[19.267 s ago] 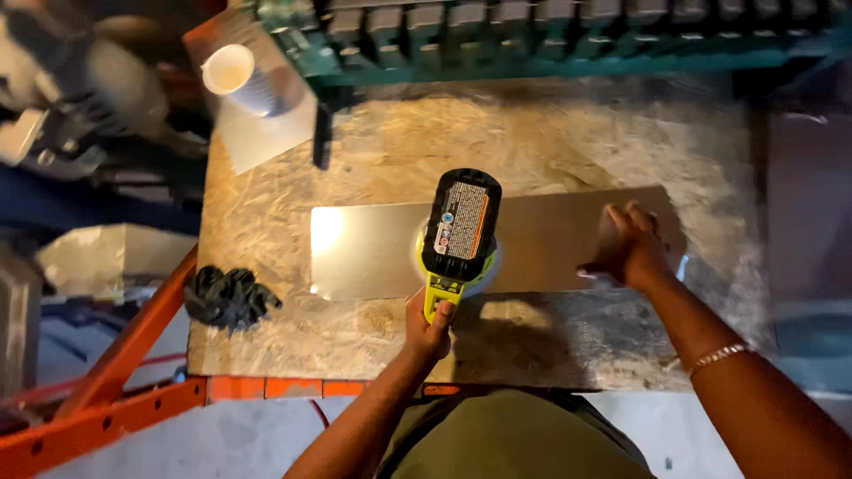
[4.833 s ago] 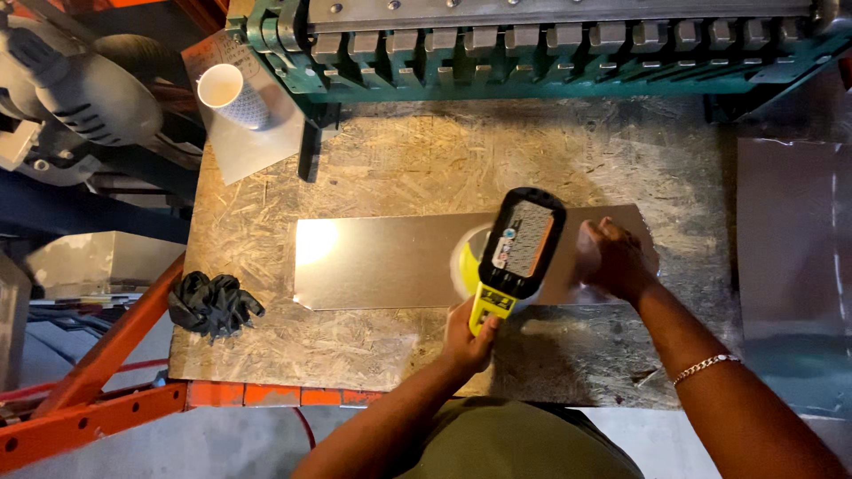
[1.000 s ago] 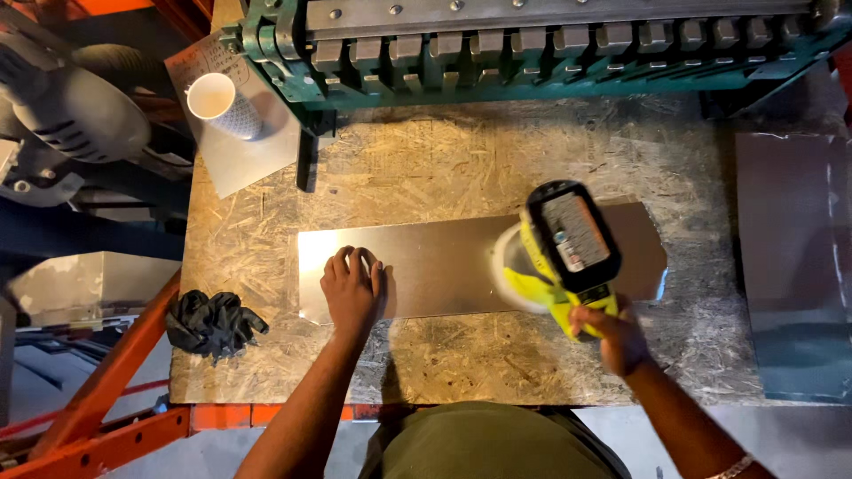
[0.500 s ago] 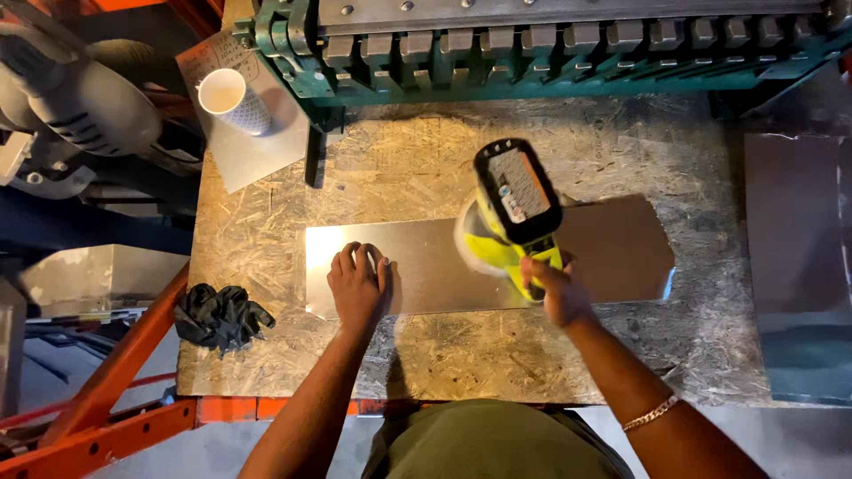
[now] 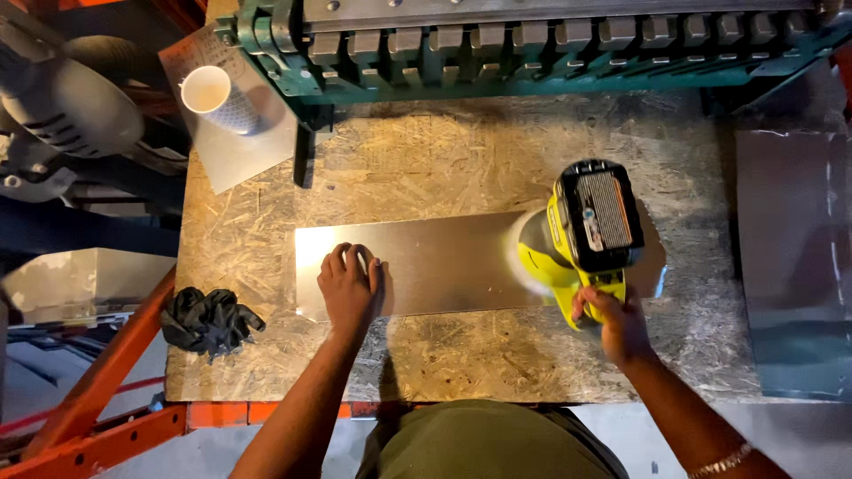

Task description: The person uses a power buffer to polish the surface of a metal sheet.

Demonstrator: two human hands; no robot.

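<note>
A long shiny metal sheet [image 5: 435, 266] lies flat on a chipboard bench top [image 5: 426, 160]. My left hand [image 5: 349, 286] presses flat on the sheet's left part, fingers spread. My right hand [image 5: 612, 321] grips the handle of a yellow-green cordless sander [image 5: 581, 235] with a black battery pack on top. The sander's pad rests on the right part of the sheet and hides the metal beneath it.
A green metal-bending machine [image 5: 550, 40] spans the bench's far edge. A white paper cup [image 5: 213, 96] stands on a small sheet at the far left. Black gloves [image 5: 206, 319] lie at the left edge. Orange frame rails [image 5: 98, 399] run below left; grey sheet metal [image 5: 790, 266] lies at right.
Over the last second the sander swept left along the sheet and then back to the right. My left hand stayed pressed on the sheet's left part.
</note>
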